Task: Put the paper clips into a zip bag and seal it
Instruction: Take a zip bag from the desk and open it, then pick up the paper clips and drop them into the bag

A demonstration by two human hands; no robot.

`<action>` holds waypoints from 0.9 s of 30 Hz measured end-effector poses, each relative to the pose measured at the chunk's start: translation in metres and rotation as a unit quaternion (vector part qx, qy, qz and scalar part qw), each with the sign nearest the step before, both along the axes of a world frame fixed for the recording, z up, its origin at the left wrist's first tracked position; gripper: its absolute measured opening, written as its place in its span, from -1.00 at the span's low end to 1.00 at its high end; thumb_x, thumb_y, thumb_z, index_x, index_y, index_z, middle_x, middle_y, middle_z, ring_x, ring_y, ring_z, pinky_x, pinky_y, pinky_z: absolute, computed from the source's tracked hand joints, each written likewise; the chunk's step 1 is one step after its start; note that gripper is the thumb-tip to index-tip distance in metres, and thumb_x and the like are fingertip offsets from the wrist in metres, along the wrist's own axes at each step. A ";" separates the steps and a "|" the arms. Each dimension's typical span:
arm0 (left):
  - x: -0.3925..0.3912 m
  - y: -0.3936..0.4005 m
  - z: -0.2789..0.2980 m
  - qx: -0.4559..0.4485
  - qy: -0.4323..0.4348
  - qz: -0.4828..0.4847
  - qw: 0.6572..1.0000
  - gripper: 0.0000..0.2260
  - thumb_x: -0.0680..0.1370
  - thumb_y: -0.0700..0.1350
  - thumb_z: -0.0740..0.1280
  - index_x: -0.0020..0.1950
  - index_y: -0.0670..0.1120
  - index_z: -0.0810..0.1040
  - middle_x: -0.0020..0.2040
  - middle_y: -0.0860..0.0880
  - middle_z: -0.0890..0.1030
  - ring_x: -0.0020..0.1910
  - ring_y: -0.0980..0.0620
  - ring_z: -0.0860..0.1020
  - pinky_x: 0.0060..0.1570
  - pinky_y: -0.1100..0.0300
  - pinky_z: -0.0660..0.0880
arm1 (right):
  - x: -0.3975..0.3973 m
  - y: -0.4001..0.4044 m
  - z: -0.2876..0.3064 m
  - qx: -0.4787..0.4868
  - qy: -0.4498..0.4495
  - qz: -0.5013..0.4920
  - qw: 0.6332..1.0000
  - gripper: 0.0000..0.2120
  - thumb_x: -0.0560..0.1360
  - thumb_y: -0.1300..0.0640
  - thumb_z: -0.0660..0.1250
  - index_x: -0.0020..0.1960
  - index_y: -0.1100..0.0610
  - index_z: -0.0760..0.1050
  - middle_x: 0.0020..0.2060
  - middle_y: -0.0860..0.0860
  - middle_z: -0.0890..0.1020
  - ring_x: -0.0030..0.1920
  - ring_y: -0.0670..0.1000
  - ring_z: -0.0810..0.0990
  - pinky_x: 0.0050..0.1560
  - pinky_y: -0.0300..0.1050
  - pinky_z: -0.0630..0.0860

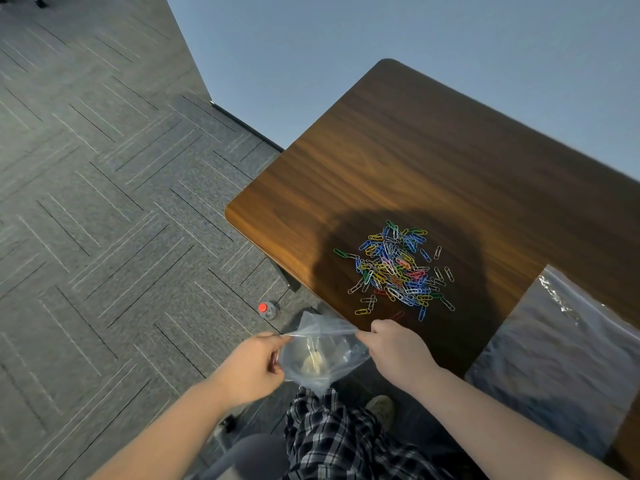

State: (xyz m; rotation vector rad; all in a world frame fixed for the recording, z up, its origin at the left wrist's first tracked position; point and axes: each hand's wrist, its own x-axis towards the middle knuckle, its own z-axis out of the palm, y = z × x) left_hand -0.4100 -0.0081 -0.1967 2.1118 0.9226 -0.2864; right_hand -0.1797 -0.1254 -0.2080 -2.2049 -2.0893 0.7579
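A loose heap of coloured paper clips lies on the brown wooden table, just beyond my hands. A small clear zip bag hangs off the table's near edge, above my lap. My left hand pinches the bag's top edge on the left. My right hand pinches the same edge on the right, pulling the mouth taut. Something pale shows through the bag; I cannot tell whether it lies inside.
A stack of larger clear plastic bags lies on the table at the right. On the grey carpet below stands a bottle with a red cap, near the table leg. My checked trousers and a shoe show underneath.
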 end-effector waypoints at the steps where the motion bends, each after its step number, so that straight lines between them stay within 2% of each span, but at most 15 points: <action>1: 0.002 0.000 0.001 -0.009 0.004 0.001 1.000 -0.58 0.35 -0.21 0.28 0.20 -0.01 0.49 -0.17 0.04 0.55 -0.20 0.18 0.54 -0.20 0.48 0.42 | -0.002 0.001 0.001 -0.006 -0.007 0.005 1.000 -0.62 0.54 0.27 0.18 0.33 0.08 0.40 -0.04 0.06 0.53 0.01 0.06 0.48 -0.18 -0.14 0.44; 4: 0.006 -0.002 0.003 -0.028 0.007 -0.002 1.000 -0.66 0.32 -0.20 0.28 0.07 0.02 0.52 -0.21 -0.03 0.58 -0.21 0.11 0.54 -0.14 0.23 0.52 | -0.009 0.004 0.006 -0.044 -0.023 0.006 0.999 -0.69 0.54 0.23 0.15 0.27 0.10 0.42 0.02 0.05 0.56 0.05 0.06 0.48 -0.09 -0.07 0.50; 6: 0.007 -0.004 0.005 -0.024 0.015 0.000 1.000 -0.61 0.33 -0.22 0.29 0.12 0.09 0.45 -0.25 0.02 0.51 -0.25 0.18 0.48 -0.16 0.31 0.46 | -0.017 0.005 0.009 -0.052 -0.039 -0.008 0.998 -0.74 0.60 0.05 0.10 0.15 0.12 0.48 -0.06 0.06 0.60 -0.04 0.08 0.55 -0.17 -0.04 0.50; 8: 0.009 -0.006 0.004 -0.022 0.023 0.009 0.999 -0.51 0.35 -0.22 0.30 0.27 0.03 0.40 -0.23 0.00 0.49 -0.27 0.17 0.47 -0.17 0.36 0.44 | -0.023 0.003 0.011 -0.080 -0.050 -0.014 0.995 -0.63 0.60 -0.10 0.06 0.02 0.14 0.52 -0.13 0.08 0.62 -0.14 0.10 0.60 -0.25 -0.06 0.47; 9: 0.010 -0.006 0.005 -0.018 0.026 0.013 0.999 -0.55 0.36 -0.21 0.30 0.24 -0.01 0.43 -0.21 -0.02 0.51 -0.28 0.16 0.47 -0.17 0.34 0.47 | -0.025 0.001 0.010 -0.096 -0.050 -0.011 0.994 -0.65 0.60 -0.08 0.10 0.02 0.15 0.52 -0.11 0.09 0.63 -0.13 0.11 0.61 -0.24 -0.05 0.48; 11: 0.011 -0.005 0.007 -0.006 0.035 0.024 0.999 -0.71 0.38 -0.21 0.31 0.08 -0.01 0.48 -0.21 0.00 0.52 -0.33 0.17 0.44 -0.27 0.37 0.46 | -0.026 -0.002 0.004 -0.122 -0.048 -0.004 0.991 -0.81 0.59 0.10 0.18 0.12 0.17 0.48 -0.01 0.11 0.62 -0.04 0.12 0.61 -0.12 -0.03 0.52; 12: 0.012 -0.004 0.008 -0.003 0.041 0.031 0.999 -0.76 0.38 -0.21 0.31 0.03 -0.03 0.49 -0.21 0.01 0.51 -0.35 0.18 0.42 -0.32 0.41 0.43 | -0.024 -0.003 0.001 -0.125 -0.047 -0.004 0.991 -0.81 0.58 0.18 0.19 0.17 0.16 0.45 0.02 0.11 0.62 -0.02 0.13 0.61 -0.07 -0.02 0.53; 15: 0.015 -0.006 0.003 -0.010 0.050 0.040 0.998 -0.67 0.39 -0.22 0.30 0.15 -0.11 0.48 -0.21 0.02 0.45 -0.33 0.13 0.45 -0.33 0.43 0.44 | -0.019 -0.003 -0.004 -0.109 -0.032 -0.011 0.993 -0.71 0.57 0.20 0.19 0.29 0.10 0.37 0.00 0.10 0.62 -0.04 0.12 0.61 -0.10 -0.01 0.53; 17: 0.019 -0.009 -0.001 -0.025 0.062 0.052 0.996 -0.68 0.38 -0.22 0.30 0.14 -0.12 0.47 -0.22 0.02 0.45 -0.31 0.10 0.49 -0.27 0.36 0.50 | -0.014 -0.001 -0.003 -0.059 0.004 -0.027 0.998 -0.71 0.58 0.06 0.19 0.28 0.06 0.38 -0.04 0.06 0.61 -0.06 0.09 0.59 -0.13 -0.01 0.54; 18: 0.021 -0.010 -0.004 -0.033 0.065 0.069 0.995 -0.67 0.38 -0.23 0.30 0.14 -0.13 0.46 -0.26 0.05 0.44 -0.33 0.13 0.48 -0.31 0.38 0.47 | -0.012 0.000 -0.002 -0.012 0.038 -0.035 0.999 -0.72 0.57 0.00 0.18 0.24 0.06 0.43 -0.07 0.04 0.61 -0.08 0.06 0.58 -0.15 -0.03 0.56; 20: 0.027 -0.013 -0.012 -0.058 0.066 0.107 0.990 -0.61 0.39 -0.25 0.31 0.22 -0.15 0.44 -0.33 0.10 0.46 -0.38 0.21 0.46 -0.42 0.44 0.40 | -0.004 0.002 0.001 0.091 0.088 -0.045 0.991 -0.72 0.56 -0.02 0.17 0.11 0.10 0.54 -0.15 0.00 0.60 -0.14 -0.01 0.56 -0.20 -0.11 0.57; 22: 0.036 -0.017 -0.020 -0.082 0.067 0.138 0.985 -0.59 0.40 -0.24 0.32 0.25 -0.23 0.42 -0.23 0.02 0.60 -0.30 0.17 0.54 -0.35 0.40 0.47 | 0.009 0.005 -0.003 0.193 0.108 -0.104 0.970 -0.70 0.54 0.00 0.15 0.01 0.15 0.58 -0.18 -0.01 0.61 -0.15 -0.07 0.55 -0.16 -0.23 0.56; 24: 0.044 -0.022 -0.026 -0.102 0.073 0.173 0.977 -0.57 0.41 -0.20 0.34 0.25 -0.29 0.42 -0.11 -0.08 0.65 -0.19 0.06 0.60 -0.20 0.25 0.54 | 0.024 0.011 -0.008 0.249 0.128 -0.212 0.936 -0.66 0.54 0.00 0.13 0.04 0.19 0.58 -0.10 0.02 0.63 -0.05 -0.08 0.55 -0.01 -0.36 0.45; 25: 0.047 -0.024 -0.029 -0.114 0.064 0.186 0.974 -0.54 0.41 -0.19 0.34 0.28 -0.26 0.39 -0.19 -0.07 0.64 -0.21 0.04 0.60 -0.18 0.25 0.55 | 0.031 0.014 -0.011 0.257 0.135 -0.260 0.921 -0.65 0.55 -0.01 0.13 0.07 0.20 0.57 -0.05 0.05 0.64 0.01 -0.09 0.54 0.04 -0.40 0.39; 27: 0.055 -0.028 -0.037 -0.142 0.047 0.205 0.967 -0.47 0.42 -0.20 0.34 0.37 -0.21 0.30 -0.31 -0.01 0.58 -0.28 0.06 0.58 -0.25 0.37 0.50 | 0.041 0.020 -0.018 0.255 0.153 -0.333 0.895 -0.64 0.58 0.00 0.13 0.15 0.22 0.54 0.08 0.08 0.62 0.12 -0.10 0.49 0.11 -0.43 0.31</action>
